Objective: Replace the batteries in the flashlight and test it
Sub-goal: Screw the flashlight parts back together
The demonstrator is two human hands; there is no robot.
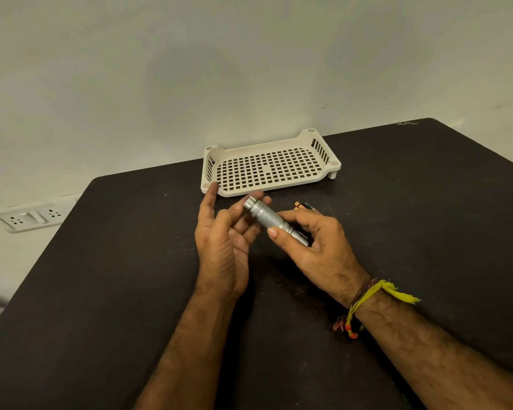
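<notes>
A small silver flashlight (266, 218) with a knurled body is held above the dark table (101, 276), its narrow end cap pointing up and left. My right hand (311, 247) grips its lower half between thumb and fingers. My left hand (224, 235) is beside the cap end, fingers spread, with fingertips touching the body near the cap. Behind my right hand, batteries (304, 205) with orange and dark ends lie on the table, partly hidden.
A white perforated plastic tray (268, 184) sits at the table's far edge, holding nothing. A wall socket panel (30, 218) is at left, beyond the table. Threads and a yellow band circle my right wrist.
</notes>
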